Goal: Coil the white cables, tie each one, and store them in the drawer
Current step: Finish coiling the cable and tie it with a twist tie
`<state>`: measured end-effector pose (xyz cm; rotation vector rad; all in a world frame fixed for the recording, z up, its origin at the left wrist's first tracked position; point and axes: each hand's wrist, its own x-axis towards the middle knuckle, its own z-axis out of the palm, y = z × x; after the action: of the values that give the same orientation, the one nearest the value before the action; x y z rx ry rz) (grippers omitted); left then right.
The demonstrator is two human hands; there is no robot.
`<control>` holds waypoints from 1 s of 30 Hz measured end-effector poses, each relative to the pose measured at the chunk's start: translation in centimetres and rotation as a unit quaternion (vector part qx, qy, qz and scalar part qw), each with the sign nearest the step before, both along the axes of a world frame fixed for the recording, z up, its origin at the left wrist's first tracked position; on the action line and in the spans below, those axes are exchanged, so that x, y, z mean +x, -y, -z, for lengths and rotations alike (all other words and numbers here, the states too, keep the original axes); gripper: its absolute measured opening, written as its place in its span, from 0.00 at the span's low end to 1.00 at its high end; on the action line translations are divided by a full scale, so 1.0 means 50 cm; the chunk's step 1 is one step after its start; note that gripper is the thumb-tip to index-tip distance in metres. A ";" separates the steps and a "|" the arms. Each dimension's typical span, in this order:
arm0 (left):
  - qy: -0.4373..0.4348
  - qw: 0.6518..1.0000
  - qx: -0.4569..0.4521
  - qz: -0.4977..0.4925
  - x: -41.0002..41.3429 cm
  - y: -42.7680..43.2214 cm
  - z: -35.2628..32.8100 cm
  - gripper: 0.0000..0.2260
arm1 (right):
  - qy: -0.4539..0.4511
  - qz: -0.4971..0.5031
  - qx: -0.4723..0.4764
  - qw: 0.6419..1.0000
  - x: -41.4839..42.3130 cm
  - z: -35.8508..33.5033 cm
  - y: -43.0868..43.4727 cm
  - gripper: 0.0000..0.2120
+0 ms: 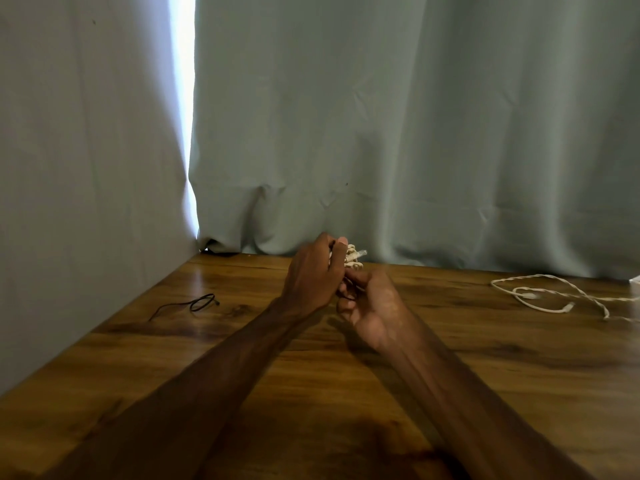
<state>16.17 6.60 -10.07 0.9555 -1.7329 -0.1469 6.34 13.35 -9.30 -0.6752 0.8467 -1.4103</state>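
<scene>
Though near far edge (433, 267), hands (311, 277) (374, 308) round cable (353, 258)

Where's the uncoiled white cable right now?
In the head view, the uncoiled white cable lies on the table's far right, near the curtain.

I read no text, label, brand, number or sign in the head view. The connector end of the coiled white cable (355, 258) is too blurred for me to tell whether it carries any marking.
</scene>
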 end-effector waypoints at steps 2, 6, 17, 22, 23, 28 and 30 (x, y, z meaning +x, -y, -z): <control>0.024 1.000 -0.008 0.015 -0.003 -0.008 -0.004 0.16 | 0.020 0.011 -0.002 1.000 0.000 0.001 0.001 0.10; 0.065 0.997 -0.032 0.038 -0.011 -0.010 -0.009 0.17 | 0.057 0.024 -0.003 0.998 -0.007 0.001 0.007 0.13; 0.050 0.998 -0.033 0.004 0.024 0.016 -0.011 0.16 | -0.192 0.029 -0.009 0.981 -0.010 0.013 0.005 0.09; 0.040 0.998 -0.023 -0.050 0.050 0.033 -0.006 0.19 | -0.365 0.085 -0.100 0.922 -0.005 0.000 -0.012 0.07; 0.044 0.997 -0.017 -0.055 0.053 0.035 -0.005 0.20 | -0.423 0.092 -0.125 0.893 -0.007 -0.003 -0.009 0.07; 0.051 0.996 -0.010 -0.069 0.065 0.039 -0.005 0.21 | -0.468 -0.009 -0.196 0.862 -0.020 -0.038 -0.024 0.07; 0.051 0.997 0.010 -0.054 0.070 0.036 -0.012 0.22 | -0.438 -0.048 -0.201 0.875 -0.034 -0.055 -0.034 0.09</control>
<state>19.67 4.79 -9.48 1.0855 -1.7709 -0.0464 4.62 15.06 -6.57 -1.7326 1.1885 -1.1697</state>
